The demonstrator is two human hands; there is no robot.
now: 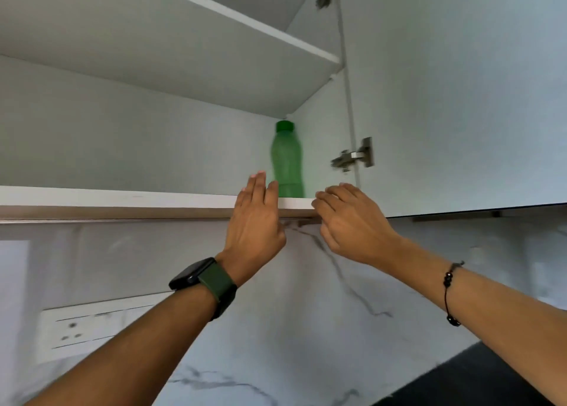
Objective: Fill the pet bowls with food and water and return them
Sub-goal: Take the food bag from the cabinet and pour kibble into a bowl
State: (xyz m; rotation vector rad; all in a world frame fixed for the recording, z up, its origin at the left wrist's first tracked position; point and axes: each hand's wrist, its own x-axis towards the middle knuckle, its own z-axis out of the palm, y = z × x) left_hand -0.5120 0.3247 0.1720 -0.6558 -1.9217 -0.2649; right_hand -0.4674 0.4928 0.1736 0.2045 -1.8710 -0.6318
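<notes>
A green plastic bottle [287, 160] with a green cap stands upright at the right end of the lower shelf [122, 195] in an open wall cupboard. My left hand [254, 221], with a dark watch on its wrist, is raised in front of the shelf edge just left of the bottle, fingers straight and holding nothing. My right hand [346, 221] is raised just right of the bottle at the shelf edge, fingers loosely bent and holding nothing. Neither hand touches the bottle. No pet bowl is in view.
The cupboard door [460, 98] hangs open to the right on two metal hinges [356, 157]. An upper shelf [184, 52] spans the cupboard above. Below is a marble-patterned wall with a socket panel [79, 329] at the left and a dark surface [478, 378] at the lower right.
</notes>
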